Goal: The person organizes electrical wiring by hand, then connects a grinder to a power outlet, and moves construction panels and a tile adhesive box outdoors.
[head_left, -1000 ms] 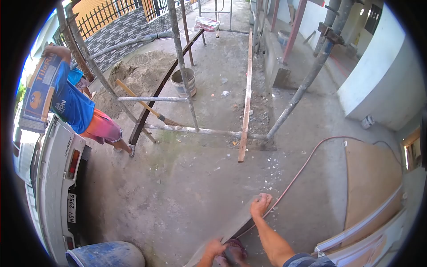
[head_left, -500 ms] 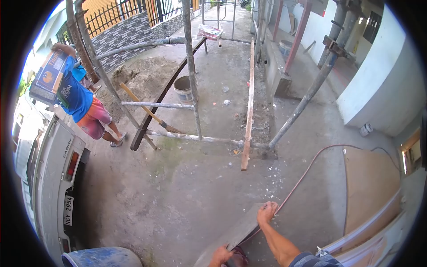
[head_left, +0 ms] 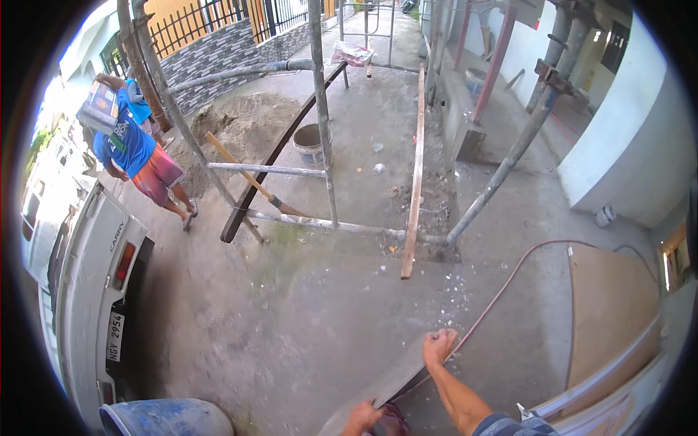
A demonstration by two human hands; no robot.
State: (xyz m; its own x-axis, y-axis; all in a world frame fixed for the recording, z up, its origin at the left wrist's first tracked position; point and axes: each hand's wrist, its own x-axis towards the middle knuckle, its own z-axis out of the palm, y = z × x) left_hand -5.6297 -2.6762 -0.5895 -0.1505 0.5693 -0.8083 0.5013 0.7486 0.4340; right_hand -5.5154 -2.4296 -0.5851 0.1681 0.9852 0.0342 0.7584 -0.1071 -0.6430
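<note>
Grey tile, held tilted above the concrete floor at the near edge of the scene, slightly right of centre. The right hand is closed over the tile's far upper corner. The left hand grips its near lower edge, with the fingers curled around it.

A red hose emerges by the tile's far end and runs away to the right. It curves past a plywood sheet lying on the right.

At the near left stands a blue drum, just beside the rear of a white vehicle.

Farther off, in the middle, a scaffold of metal poles rises from the floor. A long wooden plank runs from near to far on its right side. A shovel slants across a low crossbar on its left. Beyond these, a bucket sits near a sand pile.

At the far left, another person in a blue shirt carries a box at shoulder height. A white wall closes the far right.
</note>
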